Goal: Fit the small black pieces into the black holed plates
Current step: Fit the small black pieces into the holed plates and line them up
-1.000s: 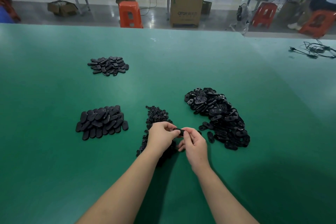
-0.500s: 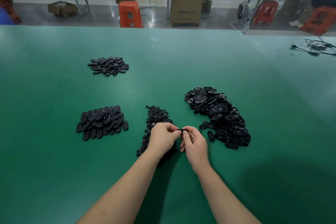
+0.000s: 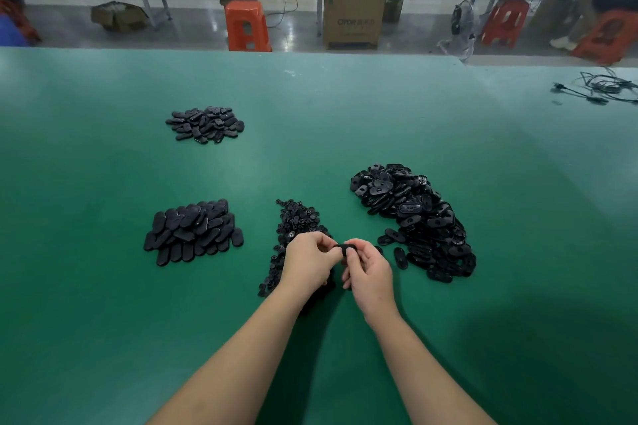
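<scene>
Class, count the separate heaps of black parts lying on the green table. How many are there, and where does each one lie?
4: a far-left heap, a near-left heap, a middle heap of small pieces partly hidden by the left hand, and a big right heap.

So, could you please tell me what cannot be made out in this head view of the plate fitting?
- Black plate, head view: pinched between the left hand and right hand; fingers cover most of it, so whether a small piece is seated cannot be told.
- Pile of small black pieces: its near part is hidden behind the left hand.
- Far pile: too small to tell whether those plates are fitted.
</scene>
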A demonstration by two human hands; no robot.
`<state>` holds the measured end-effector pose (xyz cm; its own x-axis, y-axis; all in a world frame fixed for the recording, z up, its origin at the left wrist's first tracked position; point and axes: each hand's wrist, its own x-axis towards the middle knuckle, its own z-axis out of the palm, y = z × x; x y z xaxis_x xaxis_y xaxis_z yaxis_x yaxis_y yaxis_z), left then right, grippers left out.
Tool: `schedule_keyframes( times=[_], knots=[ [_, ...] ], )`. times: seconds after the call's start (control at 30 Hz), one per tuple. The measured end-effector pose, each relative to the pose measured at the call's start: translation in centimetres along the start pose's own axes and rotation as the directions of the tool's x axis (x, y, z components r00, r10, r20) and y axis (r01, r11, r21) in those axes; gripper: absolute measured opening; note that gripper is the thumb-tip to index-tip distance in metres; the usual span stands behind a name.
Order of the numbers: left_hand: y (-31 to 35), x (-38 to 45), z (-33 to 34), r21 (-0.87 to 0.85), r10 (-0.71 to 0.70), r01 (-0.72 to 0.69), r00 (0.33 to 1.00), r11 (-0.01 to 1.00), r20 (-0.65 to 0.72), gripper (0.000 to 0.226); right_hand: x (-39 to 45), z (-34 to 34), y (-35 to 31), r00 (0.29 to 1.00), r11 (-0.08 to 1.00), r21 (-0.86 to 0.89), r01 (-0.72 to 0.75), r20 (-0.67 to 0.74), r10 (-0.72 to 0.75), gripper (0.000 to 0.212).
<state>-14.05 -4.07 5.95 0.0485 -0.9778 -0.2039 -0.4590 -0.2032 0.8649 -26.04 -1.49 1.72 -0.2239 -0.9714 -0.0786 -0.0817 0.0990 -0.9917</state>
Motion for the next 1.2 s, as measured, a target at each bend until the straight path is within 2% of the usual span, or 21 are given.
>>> schedule_keyframes(
  times=[0.27, 0.6, 0.73, 0.87, 0.93, 1.0, 1.1, 1.2],
  knots=[
    [0.7, -0.4, 0.4, 0.042, 0.02, -0.019, 1.0, 0.999, -0.016, 0.007, -0.1, -0.2, -0.1, 1.0, 0.998, 0.061, -0.011, -0.009, 0.012, 0.013],
    [0.5, -0.3, -0.7, 0.228, 0.252, -0.256, 0.967, 0.939, 0.05, 0.012, -0.1, -0.1, -0.1, 1.0, 0.997, 0.073, -0.014, -0.026, 0.016, 0.006],
    [0.0, -0.1, -0.5, 0.375, 0.396, -0.399, 0.914, 0.837, 0.088, 0.031, -0.2, -0.2, -0.3, 1.0, 0.998, 0.056, -0.01, 0.003, 0.01, 0.01],
    [-1.1, 0.1, -0.9, 0.55, 0.493, -0.464, 0.863, 0.694, 0.107, 0.025, -0.3, -0.2, -0.3, 1.0, 0.998, 0.066, -0.008, 0.009, 0.007, 0.012],
    [-1.8, 0.0, -1.8, 0.596, 0.525, -0.448, 0.849, 0.666, 0.051, 0.024, -0.4, -0.1, -0.4, 1.0, 0.997, 0.075, -0.004, 0.008, 0.004, 0.013],
    [-2.4, 0.1, -3.3, 0.604, 0.517, -0.389, 0.855, 0.696, -0.046, 0.024, -0.4, -0.1, -0.5, 1.0, 0.998, 0.067, -0.008, 0.005, 0.008, 0.013],
    [-3.8, 1.0, -6.6, 0.613, 0.427, -0.212, 0.876, 0.761, -0.226, 0.025, -0.5, -0.1, -0.5, 1.0, 1.0, 0.008, -0.01, 0.025, 0.009, 0.013],
    [-5.7, 2.0, -10.4, 0.56, 0.307, -0.026, 0.856, 0.828, -0.415, 0.025, -0.6, -0.1, -0.5, 1.0, 1.0, -0.027, 0.003, 0.029, -0.002, 0.013]
  ],
)
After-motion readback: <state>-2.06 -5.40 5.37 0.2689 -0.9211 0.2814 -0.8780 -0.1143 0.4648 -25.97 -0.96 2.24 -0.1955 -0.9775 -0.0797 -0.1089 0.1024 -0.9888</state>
